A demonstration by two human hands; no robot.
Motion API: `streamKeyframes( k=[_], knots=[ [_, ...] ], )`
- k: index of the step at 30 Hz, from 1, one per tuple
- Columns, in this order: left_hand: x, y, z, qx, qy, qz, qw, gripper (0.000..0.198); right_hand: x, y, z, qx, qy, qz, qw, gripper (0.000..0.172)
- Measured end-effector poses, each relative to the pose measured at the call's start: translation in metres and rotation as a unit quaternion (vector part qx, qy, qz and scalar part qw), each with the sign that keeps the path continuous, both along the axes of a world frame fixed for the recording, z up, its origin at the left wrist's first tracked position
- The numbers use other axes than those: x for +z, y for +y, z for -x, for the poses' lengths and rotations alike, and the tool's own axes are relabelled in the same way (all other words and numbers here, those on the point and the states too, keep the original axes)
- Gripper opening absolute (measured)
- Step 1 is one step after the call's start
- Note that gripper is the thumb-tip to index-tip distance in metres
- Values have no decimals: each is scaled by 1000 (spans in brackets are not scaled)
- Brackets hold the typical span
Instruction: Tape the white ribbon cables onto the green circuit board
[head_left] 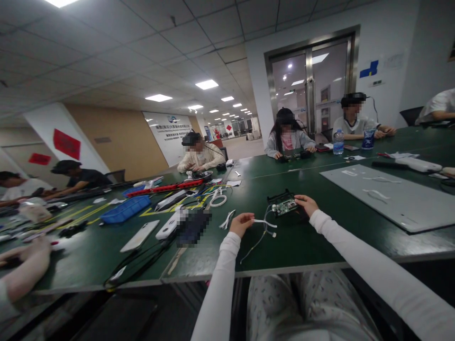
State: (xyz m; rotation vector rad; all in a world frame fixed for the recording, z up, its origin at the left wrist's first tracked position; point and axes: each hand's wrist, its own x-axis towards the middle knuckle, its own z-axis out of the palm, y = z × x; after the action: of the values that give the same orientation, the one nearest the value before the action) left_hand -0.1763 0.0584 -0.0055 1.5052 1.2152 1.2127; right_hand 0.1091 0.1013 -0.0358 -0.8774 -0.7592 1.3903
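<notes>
Okay, head feed's up on my end. Where's the board?

Circuit board (285,206) is ahead of me at the green table (313,255), a bit right of center, black frame (279,195) along its far side. Can't tell whether it rests on the top or is lifted slightly.

Hands?

Right hand (306,206) has its fingers closed on the board's right end. Left hand (243,224) pinches a white strip (265,222) by one end; the other end points right, just short of the board's near side.

Strip wired to the board?

Can't tell from my view. A thin grey wire (263,233) crosses it and trails toward the near edge. Small white connector (274,235) just below the strip.

Clutter?

Left of the left hand: white pieces (227,219) nearby, white cable coil (218,201) farther back. Farther left, a white phone (140,236), then a blue basket (126,209) beyond it. Big grey panel (419,208) lies flat to the right.

Anyone opposite?

Yep, person in a grey top (288,141), black headgear on, water bottle (338,142) to the right.
</notes>
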Motion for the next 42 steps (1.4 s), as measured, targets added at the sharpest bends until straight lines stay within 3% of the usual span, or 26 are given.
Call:
streamKeyframes(
  k=[5, 10, 16, 19, 22, 26, 31, 35, 42],
  knots=[
    [-3, 3, 3, 4, -6, -26, 1000, 34, 1, 0, -1, -34, -16, 3, 999, 22],
    [-3, 3, 4, 24, -77, -47, 996, 37, 0, 0, -1, -47, -27, -3, 999, 21],
    [11, -4, 6, 94, -201, -66, 973, 38, -6, 5, -4, -51, -32, -4, 998, 25],
    [15, -4, 11, 138, -205, -77, 966, 35, -8, 6, -4, -53, -31, -1, 998, 26],
    [17, -4, 17, 165, -114, -101, 975, 32, -8, 6, -3, -51, -28, -2, 998, 26],
    [21, -7, 22, 157, 123, -182, 963, 35, -6, 5, -2, -53, -27, -8, 998, 24],
    [41, -3, 28, 108, 338, -251, 901, 39, -6, 6, 0, -58, -29, -14, 998, 23],
    [54, 7, 27, 59, 460, -242, 853, 44, -9, 8, 0, -58, -30, -12, 998, 26],
    [50, 3, 21, -2, 619, -191, 761, 55, -9, 9, 2, -59, -25, -16, 998, 23]
  ],
)
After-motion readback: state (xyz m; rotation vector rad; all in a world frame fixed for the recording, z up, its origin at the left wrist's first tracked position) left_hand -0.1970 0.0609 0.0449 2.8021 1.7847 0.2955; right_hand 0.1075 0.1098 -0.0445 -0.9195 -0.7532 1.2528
